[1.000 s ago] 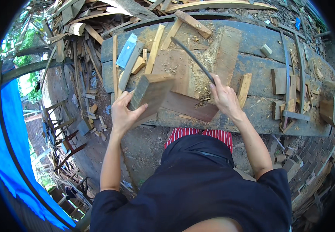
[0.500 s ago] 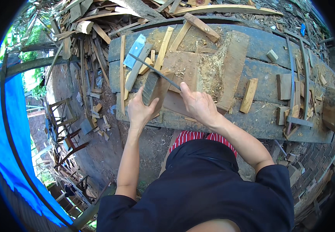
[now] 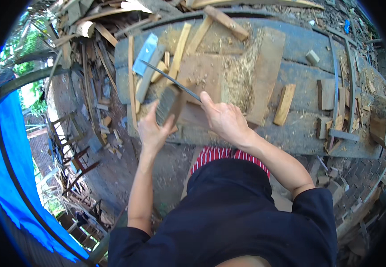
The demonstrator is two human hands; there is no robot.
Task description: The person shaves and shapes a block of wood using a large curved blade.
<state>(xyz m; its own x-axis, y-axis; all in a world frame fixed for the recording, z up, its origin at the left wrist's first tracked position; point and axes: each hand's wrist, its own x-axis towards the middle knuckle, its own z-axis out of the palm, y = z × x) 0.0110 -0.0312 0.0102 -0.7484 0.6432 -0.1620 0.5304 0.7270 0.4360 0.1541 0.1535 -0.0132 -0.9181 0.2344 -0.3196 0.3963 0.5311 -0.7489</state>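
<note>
My left hand (image 3: 154, 129) grips a weathered wooden block (image 3: 169, 104), tilted near the front left of the bench, its fingers along the block's side. My right hand (image 3: 224, 116) is closed round the near end of a long, narrow dark blade (image 3: 170, 76), which reaches up and leftward over the block toward a pale blue packet (image 3: 146, 53); whether it touches the block I cannot tell. Behind the hands lie a reddish-brown board (image 3: 201, 71), a wide plank (image 3: 266, 71) with chipped wood and shavings beside it, and several narrow offcuts (image 3: 179, 49).
A worn wooden bench (image 3: 306, 98) holds a short stick (image 3: 284, 103), small blocks (image 3: 325, 93), long metal strips and a large block (image 3: 381, 122) at right. Heaped scrap wood (image 3: 95, 53) lies behind and left, with a wooden frame (image 3: 75, 160) and a blue tarp (image 3: 6, 164) farther left.
Since a second ago the blade has swung leftward from upright-diagonal to lying across above the block. My right hand has moved left; the block shifted slightly right. The latest frame is blurred.
</note>
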